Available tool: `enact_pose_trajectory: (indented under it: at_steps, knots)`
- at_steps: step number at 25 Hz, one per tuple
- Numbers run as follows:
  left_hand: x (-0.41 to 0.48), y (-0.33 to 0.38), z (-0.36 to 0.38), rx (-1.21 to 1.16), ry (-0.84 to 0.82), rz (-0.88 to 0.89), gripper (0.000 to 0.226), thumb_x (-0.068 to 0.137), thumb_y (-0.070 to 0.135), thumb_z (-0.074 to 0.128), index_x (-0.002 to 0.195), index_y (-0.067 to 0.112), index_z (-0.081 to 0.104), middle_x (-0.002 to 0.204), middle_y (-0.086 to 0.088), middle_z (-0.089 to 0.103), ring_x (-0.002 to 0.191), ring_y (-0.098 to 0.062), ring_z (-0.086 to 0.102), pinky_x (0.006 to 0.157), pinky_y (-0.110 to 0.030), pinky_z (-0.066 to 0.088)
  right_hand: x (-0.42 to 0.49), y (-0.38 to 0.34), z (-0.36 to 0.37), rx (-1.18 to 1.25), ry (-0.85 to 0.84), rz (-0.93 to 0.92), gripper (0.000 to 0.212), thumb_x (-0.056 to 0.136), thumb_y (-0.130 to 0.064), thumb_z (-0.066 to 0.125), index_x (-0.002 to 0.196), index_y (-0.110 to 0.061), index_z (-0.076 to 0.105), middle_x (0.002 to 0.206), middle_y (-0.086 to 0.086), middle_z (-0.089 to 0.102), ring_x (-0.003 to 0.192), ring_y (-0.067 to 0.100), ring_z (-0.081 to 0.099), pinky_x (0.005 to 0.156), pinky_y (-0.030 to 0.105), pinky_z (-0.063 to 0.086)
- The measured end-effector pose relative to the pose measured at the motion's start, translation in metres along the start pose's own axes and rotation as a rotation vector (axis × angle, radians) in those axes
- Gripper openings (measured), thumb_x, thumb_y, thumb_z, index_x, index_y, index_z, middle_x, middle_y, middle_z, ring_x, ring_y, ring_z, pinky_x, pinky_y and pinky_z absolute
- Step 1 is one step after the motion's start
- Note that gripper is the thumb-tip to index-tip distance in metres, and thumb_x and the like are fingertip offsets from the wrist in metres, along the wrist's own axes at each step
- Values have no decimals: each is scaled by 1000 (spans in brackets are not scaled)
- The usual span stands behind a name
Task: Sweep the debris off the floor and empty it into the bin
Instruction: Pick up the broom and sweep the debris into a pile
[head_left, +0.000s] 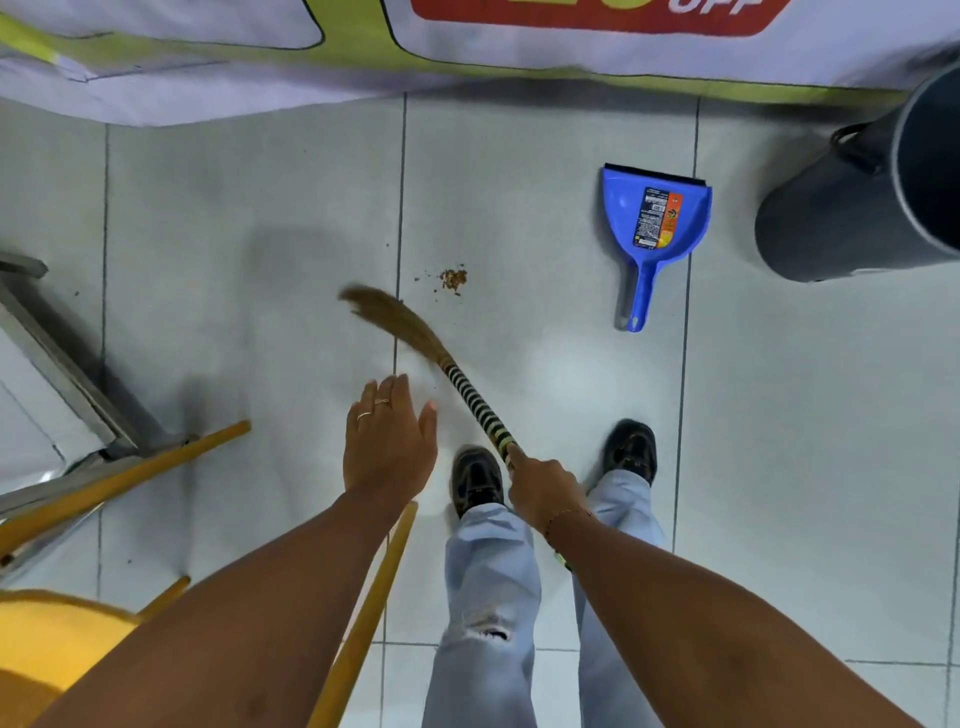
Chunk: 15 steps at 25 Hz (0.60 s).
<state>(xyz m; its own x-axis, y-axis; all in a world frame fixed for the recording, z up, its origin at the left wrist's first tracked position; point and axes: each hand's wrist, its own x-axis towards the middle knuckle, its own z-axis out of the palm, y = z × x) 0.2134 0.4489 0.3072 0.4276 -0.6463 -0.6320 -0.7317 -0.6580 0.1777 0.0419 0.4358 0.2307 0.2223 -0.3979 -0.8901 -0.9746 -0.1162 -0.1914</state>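
Striped black and yellow binding is what I am gripping with my right hand (540, 486), fingers wrapped shut around the low end of the broom (441, 364) handle so that the long shaft is slanting forward and to my left, letting the bristles drag flat instead of stabbing at the tile. My left hand (387, 441) is hovering open, palm down and fingers spread, holding nothing; I judge I am keeping it free for balance and ready for the pan. The soft brown bristle head is blurring just short of the debris (453, 279), a small heap of brown crumbs lying on the tiled floor (519, 156) by a grout line, with a few stray specks to its left. I am gathering it into one pile, I would say, before any scooping. The blue dustpan (655, 223) is lying flat to the right of the pile, well apart from it, handle pointing back toward me for an easy pick-up. Beyond it the grey bin (857, 208) is standing at the far right, close to the pan, so the carry should be brief
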Motion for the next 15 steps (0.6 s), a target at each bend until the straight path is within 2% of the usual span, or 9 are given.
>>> enact_pose_trajectory:
  at_steps: [3, 7, 12, 15]
  knots:
    - [2, -7, 2, 6, -2, -10, 55, 98, 38, 32, 143, 6, 31, 151, -16, 36, 144, -32, 25, 119, -42, 23, 8, -13, -5, 85, 21, 59, 37, 95, -24, 34, 132, -23, 38, 115, 16, 63, 101, 37, 60, 72, 36, 40]
    - [-4, -8, 8, 6, -5, 13, 55, 98, 37, 33, 143, 5, 31, 150, -17, 38, 144, -32, 25, 119, -43, 25, -1, 7, -16, 101, 74, 64, 40, 95, -22, 34, 135, -21, 36, 114, 20, 63, 100, 38, 59, 73, 36, 41]
    - [-15, 14, 10, -22, -14, 39, 55, 98, 36, 33, 143, 5, 30, 151, -16, 36, 145, -31, 23, 120, -42, 22, -41, 65, -41, -111, 180, -61, 49, 100, -27, 29, 146, -37, 18, 110, 19, 61, 90, 38, 63, 74, 42, 51]
    - [-17, 31, 11, -29, -14, 58, 55, 98, 37, 32, 144, 6, 29, 152, -15, 35, 146, -29, 20, 120, -41, 20, -57, 91, -56, -299, 138, -156, 52, 99, -26, 32, 147, -37, 16, 118, 16, 58, 91, 36, 63, 77, 43, 54]
